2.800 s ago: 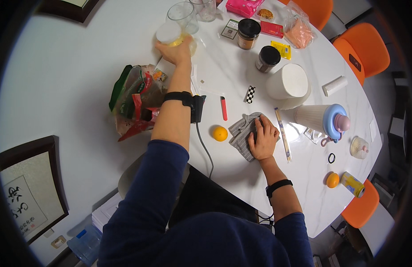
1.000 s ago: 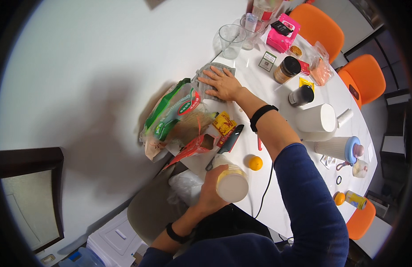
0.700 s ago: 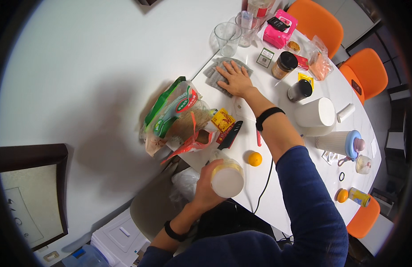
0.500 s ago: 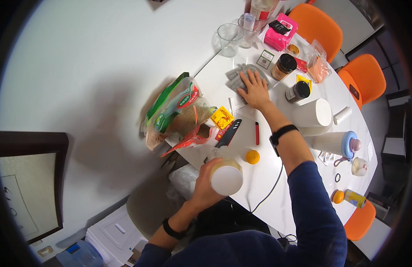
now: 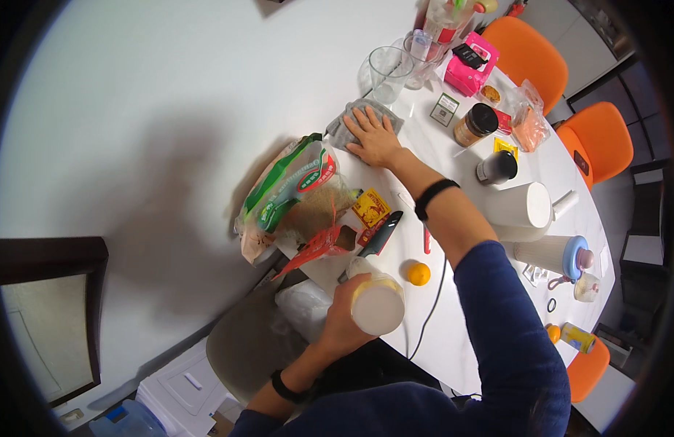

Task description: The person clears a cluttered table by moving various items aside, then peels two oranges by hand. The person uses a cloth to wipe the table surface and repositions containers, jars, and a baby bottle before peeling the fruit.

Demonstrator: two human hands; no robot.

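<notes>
My right hand (image 5: 375, 138) lies flat with its fingers spread on a folded grey cloth (image 5: 341, 132), pressing it to the white table by the wall. Nearer to me, my left hand (image 5: 341, 320) is wrapped round a jar (image 5: 378, 309) with a pale round end facing up and something yellowish in its side. The jar is held up near the table's edge. Just beyond it lies a kitchen knife (image 5: 384, 233) with a dark blade or cover. An orange fruit (image 5: 418, 274) sits to the jar's right.
An opened plastic food bag (image 5: 300, 193) leans by the wall, with a yellow packet (image 5: 371, 208) beside it. Glass cups (image 5: 390, 76) stand past the cloth. Dark-lidded jars (image 5: 477, 125), a paper roll (image 5: 523, 206) and a blue-lidded bottle (image 5: 545, 253) are on the right. A cable (image 5: 430, 309) crosses the table.
My right hand has slid the grey cloth left along the table toward the wall. The left hand still grips the jar. The whole view has shifted slightly.
</notes>
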